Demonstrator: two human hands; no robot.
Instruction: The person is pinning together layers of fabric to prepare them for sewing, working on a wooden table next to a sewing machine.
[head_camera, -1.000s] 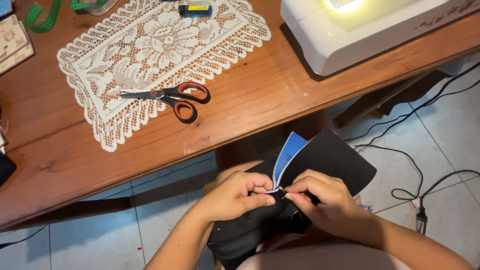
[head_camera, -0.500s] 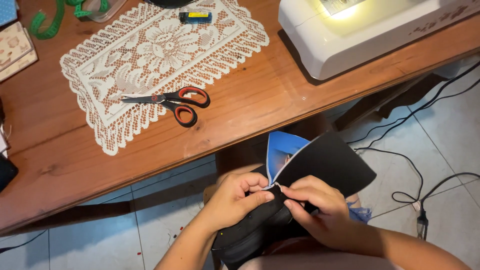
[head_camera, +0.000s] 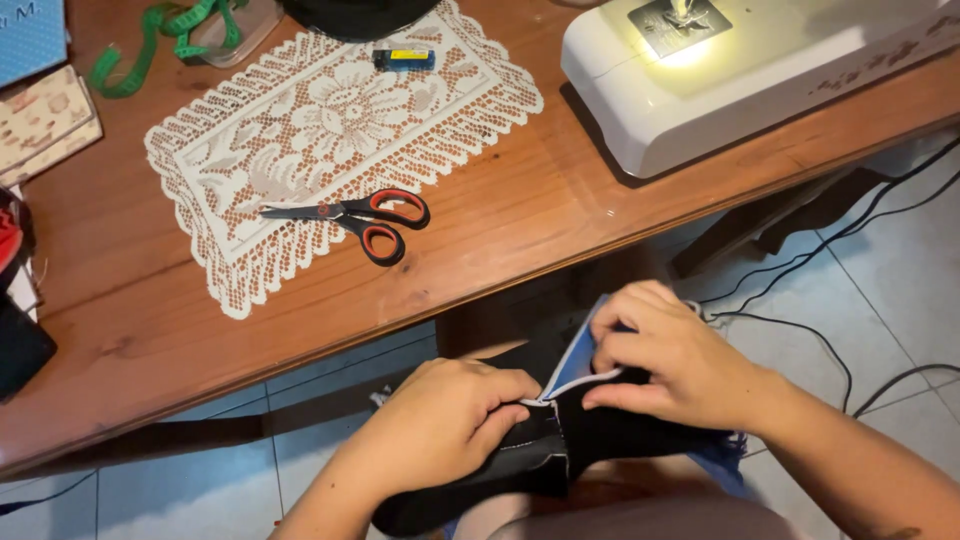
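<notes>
1. measuring tape (head_camera: 150, 45), green, coiled at the far left of the table (head_camera: 520, 225) beside small printed boxes (head_camera: 40, 125); not in use.
2. lace doily (head_camera: 330, 130), white, spread on the table; red-handled scissors (head_camera: 350, 215) lie shut on its near edge, and a small blue and yellow object (head_camera: 404, 59) sits at its far edge.
3. left hand (head_camera: 440, 425), below the table edge over the lap; its fingers (head_camera: 505, 400) are clenched in a pinch on the black fabric piece (head_camera: 530, 450) at a white-edged seam.
4. black fabric piece with blue lining (head_camera: 578, 362), held between both hands, well below the table and apart from everything on it.
5. right hand (head_camera: 680, 365), its fingers curled closed on the same piece, pressing the blue lining against the black layer just beside the left pinch.
6. sewing machine (head_camera: 760, 70), white, lamp lit, at the far right of the table; cables (head_camera: 860, 240) trail on the tiled floor beneath.
7. handling note (a judgement): the two pinches should sit close together, edges aligned and taut, so the layers do not slip apart at the seam.
</notes>
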